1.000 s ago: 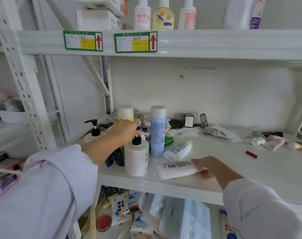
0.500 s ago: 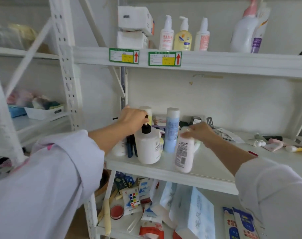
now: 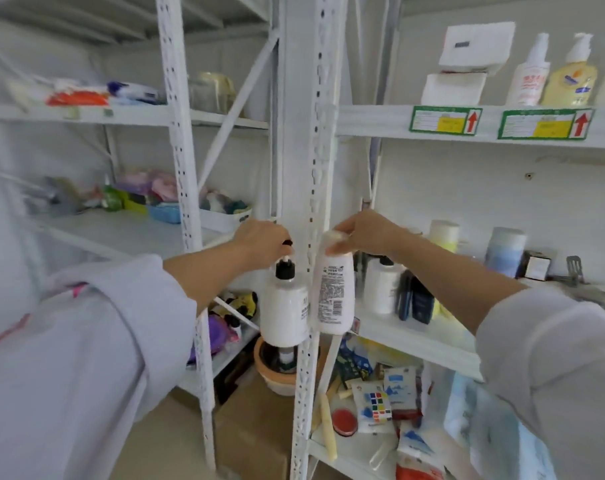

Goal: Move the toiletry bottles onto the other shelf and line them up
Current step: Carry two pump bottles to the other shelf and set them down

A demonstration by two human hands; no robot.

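Observation:
My left hand (image 3: 263,237) grips the black pump top of a round white pump bottle (image 3: 284,310), which hangs in the air in front of the shelf upright. My right hand (image 3: 363,232) holds a white tube bottle (image 3: 334,292) by its cap, label side toward me, right beside the pump bottle. Both bottles are level with the front of the white post (image 3: 311,168). On the right middle shelf (image 3: 415,336) stand another white pump bottle (image 3: 380,289), dark blue bottles (image 3: 420,299), a yellow bottle (image 3: 443,233) and a light blue bottle (image 3: 503,251).
The left rack's middle shelf (image 3: 121,233) carries baskets (image 3: 225,218) and cloths at its back. Several pump bottles (image 3: 571,74) and white boxes (image 3: 467,64) sit on the top right shelf. Below lie packets, a red lid and a brown basin (image 3: 277,372).
Both hands lifted their bottles off the right middle shelf and carried them left to the post. The view swung left, so the left rack now shows.

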